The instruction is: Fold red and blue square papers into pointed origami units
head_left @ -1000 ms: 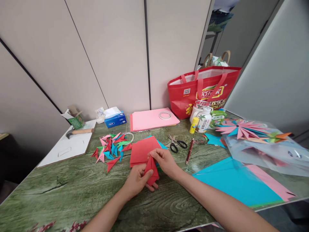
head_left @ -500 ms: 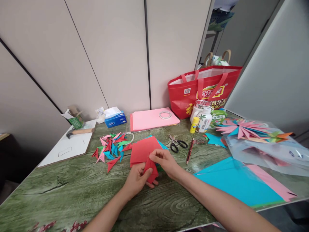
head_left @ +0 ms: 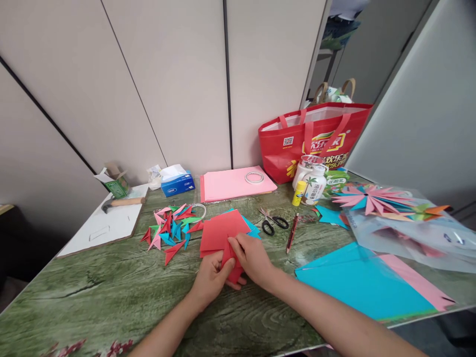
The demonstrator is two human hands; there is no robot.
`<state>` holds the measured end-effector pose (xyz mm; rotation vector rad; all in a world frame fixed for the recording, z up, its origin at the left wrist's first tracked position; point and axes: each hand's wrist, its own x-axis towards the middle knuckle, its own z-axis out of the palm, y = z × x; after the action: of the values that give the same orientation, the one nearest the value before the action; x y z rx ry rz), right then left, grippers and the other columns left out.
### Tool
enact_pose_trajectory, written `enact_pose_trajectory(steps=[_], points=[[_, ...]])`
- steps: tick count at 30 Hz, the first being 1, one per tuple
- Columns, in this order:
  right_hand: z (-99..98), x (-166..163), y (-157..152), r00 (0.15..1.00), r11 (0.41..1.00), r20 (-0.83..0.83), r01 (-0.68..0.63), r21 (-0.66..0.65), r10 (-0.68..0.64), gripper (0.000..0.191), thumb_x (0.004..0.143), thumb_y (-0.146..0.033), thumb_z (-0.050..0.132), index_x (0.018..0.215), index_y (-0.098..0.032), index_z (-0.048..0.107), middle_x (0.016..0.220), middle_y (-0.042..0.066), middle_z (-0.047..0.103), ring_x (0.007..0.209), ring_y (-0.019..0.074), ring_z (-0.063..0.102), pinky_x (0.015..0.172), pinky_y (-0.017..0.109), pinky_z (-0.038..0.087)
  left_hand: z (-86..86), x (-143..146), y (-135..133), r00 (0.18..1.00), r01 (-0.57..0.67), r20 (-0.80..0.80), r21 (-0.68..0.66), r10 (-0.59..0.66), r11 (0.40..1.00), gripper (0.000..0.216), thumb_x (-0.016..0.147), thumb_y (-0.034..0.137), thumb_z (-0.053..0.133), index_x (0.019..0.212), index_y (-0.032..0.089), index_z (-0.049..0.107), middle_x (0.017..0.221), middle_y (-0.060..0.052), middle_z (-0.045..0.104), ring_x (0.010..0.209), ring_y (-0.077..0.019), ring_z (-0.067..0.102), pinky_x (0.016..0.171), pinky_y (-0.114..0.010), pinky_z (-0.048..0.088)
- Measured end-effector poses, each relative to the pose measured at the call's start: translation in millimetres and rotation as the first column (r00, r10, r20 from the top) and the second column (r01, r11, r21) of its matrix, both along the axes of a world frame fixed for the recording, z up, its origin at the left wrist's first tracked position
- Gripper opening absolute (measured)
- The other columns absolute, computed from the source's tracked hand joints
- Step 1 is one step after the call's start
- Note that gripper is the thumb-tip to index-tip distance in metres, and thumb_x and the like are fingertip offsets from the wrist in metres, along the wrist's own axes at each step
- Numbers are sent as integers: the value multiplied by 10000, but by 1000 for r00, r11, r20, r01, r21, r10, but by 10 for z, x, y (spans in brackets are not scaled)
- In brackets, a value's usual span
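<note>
A small folded piece of red paper (head_left: 231, 270) is between my hands, near the front middle of the table. My left hand (head_left: 211, 274) grips it with the thumb on top and fingers beneath. My right hand (head_left: 253, 259) pinches its upper tip with thumb and forefinger, covering part of it. Just behind lie flat red sheets (head_left: 221, 229), with blue paper (head_left: 253, 228) showing at their right edge. To the left is a loose pile of folded paper points (head_left: 171, 229) in red, pink, blue and green.
Scissors (head_left: 273, 221), a pencil (head_left: 292, 233) and a glue stick (head_left: 299, 193) lie or stand to the right. Blue sheets (head_left: 368, 282) and a paper star (head_left: 372, 201) are farther right. Behind are pink paper (head_left: 230, 183), a tissue box (head_left: 177, 183) and a red bag (head_left: 278, 148); a hammer (head_left: 124, 202) rests left.
My right hand has come down and turned over the folded red paper, its fingers more curled round the upper part. My left hand keeps its hold almost unchanged.
</note>
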<state>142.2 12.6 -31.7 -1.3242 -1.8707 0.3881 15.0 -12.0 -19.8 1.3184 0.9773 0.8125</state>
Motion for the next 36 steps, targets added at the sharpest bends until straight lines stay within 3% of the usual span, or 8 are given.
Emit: enact_pose_trajectory(steps=[9, 14, 18, 21, 24, 31, 36], points=[[-60, -40, 12, 990, 997, 120, 68, 45, -73, 379, 897, -322, 295, 610, -174, 495, 541, 28, 546, 495, 129, 479, 498, 237, 273, -20, -10, 15, 1000, 29, -2, 32, -29, 999, 278, 743, 417, 546, 722, 140, 557, 530, -23, 649, 493, -172, 628, 508, -299, 535], [-69, -27, -16, 975, 988, 186, 100, 116, -121, 391, 898, -324, 288, 616, -168, 510, 513, 27, 537, 445, 122, 446, 471, 255, 224, -4, -3, -3, 998, 53, 19, 92, -55, 994, 275, 749, 396, 548, 659, 137, 562, 539, -25, 651, 498, -163, 618, 515, -279, 521], [-19, 7, -14, 999, 988, 44, 12, 153, -19, 391, 891, -319, 294, 562, -173, 447, 497, -7, 462, 454, 105, 399, 482, 238, 252, -25, -3, -9, 994, 72, 84, 35, -75, 997, 273, 742, 396, 559, 712, 125, 571, 550, -33, 657, 507, -170, 628, 527, -297, 524], [14, 27, 28, 984, 995, -148, -89, 52, 96, 396, 879, -338, 312, 517, -182, 355, 472, -46, 358, 443, 84, 335, 464, 214, 257, -38, -13, -5, 992, 51, 121, -26, -47, 998, 275, 735, 387, 571, 781, 116, 575, 572, -45, 668, 507, -179, 639, 541, -322, 532], [31, 38, 62, 953, 987, -276, -148, -68, 124, 400, 887, -350, 274, 524, -185, 316, 478, -56, 308, 443, 78, 293, 436, 205, 240, -37, -13, -4, 993, 30, 113, -53, -24, 998, 294, 726, 390, 580, 792, 103, 586, 666, -83, 689, 550, -191, 657, 531, -305, 532], [28, 28, 32, 975, 999, -219, -28, 17, 31, 318, 846, -278, 374, 544, -180, 362, 489, -60, 335, 457, 79, 320, 469, 218, 245, -9, 47, -38, 997, 60, 58, -40, -58, 997, 310, 717, 413, 578, 719, 104, 587, 505, -63, 656, 503, -178, 643, 489, -260, 514], [17, 21, -3, 971, 997, -239, 25, 79, -5, 285, 808, -240, 408, 530, -182, 374, 468, -64, 334, 436, 74, 309, 450, 216, 238, 30, 57, -53, 992, 125, 42, -41, -123, 991, 302, 724, 405, 571, 693, 106, 594, 511, -67, 659, 487, -165, 635, 470, -241, 504]])
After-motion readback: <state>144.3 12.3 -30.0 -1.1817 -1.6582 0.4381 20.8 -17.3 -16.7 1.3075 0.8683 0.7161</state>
